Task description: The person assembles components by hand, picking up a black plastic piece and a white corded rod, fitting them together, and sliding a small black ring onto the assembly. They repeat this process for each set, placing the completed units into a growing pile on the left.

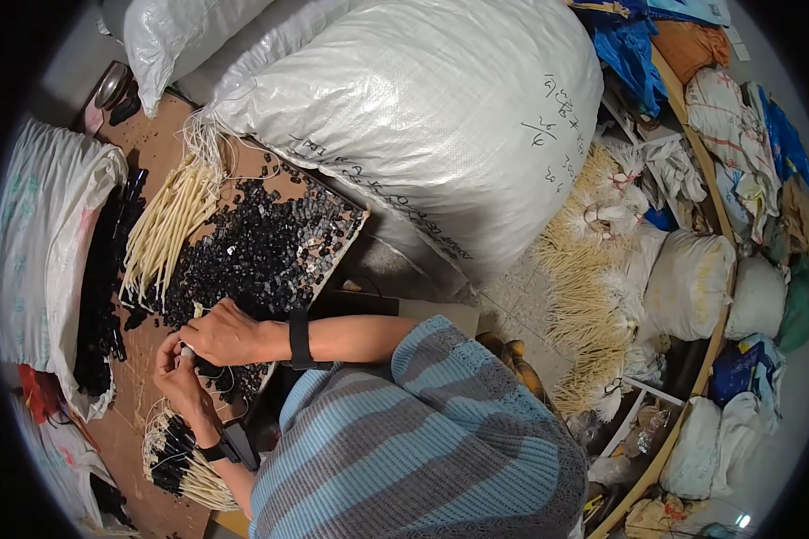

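My left hand (182, 382) and my right hand (225, 334) meet over the near edge of a heap of small black pieces (234, 238). Both have their fingers pinched together. A short end of a cream cord (198, 310) sticks out past my right fingers. Something small and pale shows at my left fingertips, too covered to name. A thin white string hangs below the hands. Left of the heap lies a bundle of cream cords (166, 225) with white strings at its far end. Closer to me rests another bundle (184, 458), its cords carrying black ends.
A brown board (144, 377) bears the heap. Left of it stands an open white sack (63, 251) with black pieces. Large stuffed white sacks (440, 117) crowd the far side. On the right, many cream cords (584, 296) hang in a row before bags (692, 283).
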A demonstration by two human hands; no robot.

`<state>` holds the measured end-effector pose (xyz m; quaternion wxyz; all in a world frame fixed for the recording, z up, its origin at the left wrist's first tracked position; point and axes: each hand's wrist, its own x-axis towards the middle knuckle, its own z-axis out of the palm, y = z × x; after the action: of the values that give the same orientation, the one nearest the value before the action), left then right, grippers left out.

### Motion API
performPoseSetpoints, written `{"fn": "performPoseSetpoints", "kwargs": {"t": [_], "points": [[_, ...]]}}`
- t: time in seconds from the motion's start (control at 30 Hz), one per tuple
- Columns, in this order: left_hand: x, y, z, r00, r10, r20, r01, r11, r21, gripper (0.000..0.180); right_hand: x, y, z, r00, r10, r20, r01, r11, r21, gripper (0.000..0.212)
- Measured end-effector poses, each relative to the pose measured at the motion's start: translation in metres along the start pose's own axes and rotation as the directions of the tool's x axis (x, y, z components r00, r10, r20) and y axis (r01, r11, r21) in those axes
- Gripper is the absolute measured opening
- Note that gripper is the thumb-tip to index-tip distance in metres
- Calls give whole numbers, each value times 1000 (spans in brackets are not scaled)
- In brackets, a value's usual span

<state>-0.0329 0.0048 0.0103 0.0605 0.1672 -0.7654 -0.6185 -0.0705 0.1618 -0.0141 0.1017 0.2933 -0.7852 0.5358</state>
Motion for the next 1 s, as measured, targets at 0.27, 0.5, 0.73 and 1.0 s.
{"fn": "performPoseSetpoints", "kwargs": {"t": [0.27,0.5,0.73,1.0], "points": [[-6,9,-5,997,64,-43,-59,992,110,12,1,0,-10,990,-34,136,31,999,23,12],[1,56,27,668,675,313,-706,443,552,28,18,3,-44,910,346,227,-411,817,404,14],[-13,39,-31,922,255,291,-379,744,551,35,16,-14,-40,918,-256,304,325,924,-203,35],[-33,30,6,831,513,215,-528,606,595,37,30,-11,-44,907,130,400,-153,988,27,13]]}}
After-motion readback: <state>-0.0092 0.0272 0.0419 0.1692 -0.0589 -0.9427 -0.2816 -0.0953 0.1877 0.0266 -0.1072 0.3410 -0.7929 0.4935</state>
